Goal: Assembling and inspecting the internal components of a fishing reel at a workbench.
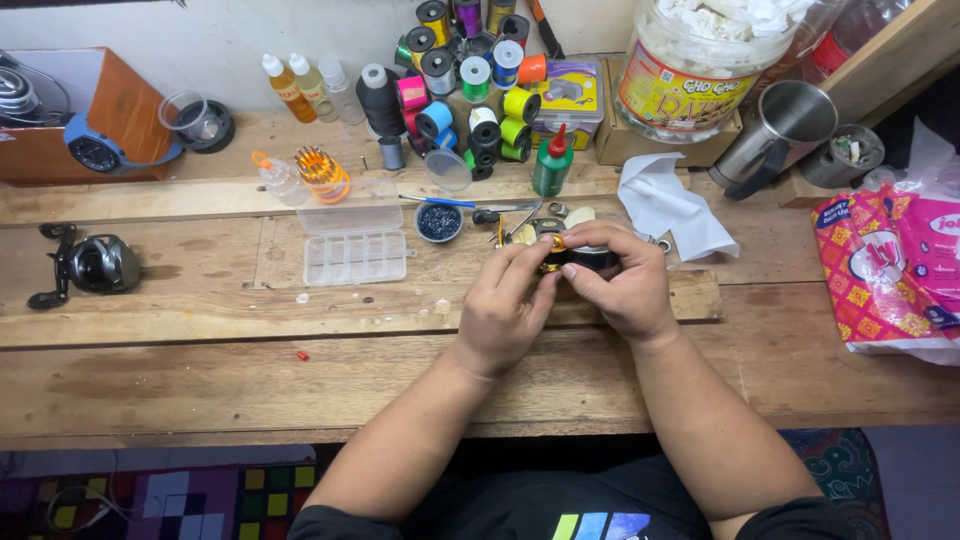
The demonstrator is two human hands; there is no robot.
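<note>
So, both hands, left hand (505,305) and right hand (622,285), gripping a small black-gold fishing reel (562,255), long axis roughly left-right, facing unclear, worn wooden workbench (300,370), thread spools (470,75) by the wall.

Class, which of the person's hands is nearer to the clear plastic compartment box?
Left. The left hand is just right of the clear compartment box; the right hand lies farther right, beyond it.

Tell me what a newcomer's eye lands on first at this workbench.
At the centre, the left hand and right hand close together around a small black and gold reel part. Behind them, bright spools of thread crowd the back of the wooden bench. A complete black fishing reel lies alone at far left.
</note>
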